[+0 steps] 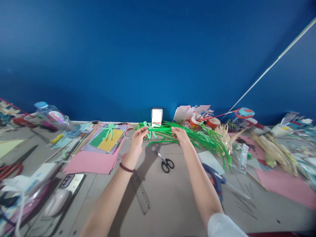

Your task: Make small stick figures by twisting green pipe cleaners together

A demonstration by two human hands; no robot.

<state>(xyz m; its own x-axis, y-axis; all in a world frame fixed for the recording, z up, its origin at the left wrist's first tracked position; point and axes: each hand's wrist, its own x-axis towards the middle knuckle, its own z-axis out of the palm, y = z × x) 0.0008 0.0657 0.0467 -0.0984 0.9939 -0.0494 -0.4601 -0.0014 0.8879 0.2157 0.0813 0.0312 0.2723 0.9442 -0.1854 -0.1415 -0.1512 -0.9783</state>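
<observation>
My left hand (140,136) and my right hand (179,135) are raised over the back of the table, each with its fingers closed on a green pipe cleaner (160,129) stretched between them. Behind and to the right lies a heap of long green pipe cleaners (209,140). Close to my left hand is a small green pipe-cleaner figure (151,133), partly hidden by the fingers. Below the hands, black-handled scissors (166,163) rest on the table. A clear ruler (141,194) lies beside my left forearm.
Coloured sheets (93,161) bearing another green figure (108,131) lie left. A phone (71,182), a plastic bottle (53,115) and red-handled scissors (12,169) are further left. To the right are a blue glue gun (214,181), dried husks (276,149) and paper cups (212,123). A lit screen (157,117) stands against the blue wall.
</observation>
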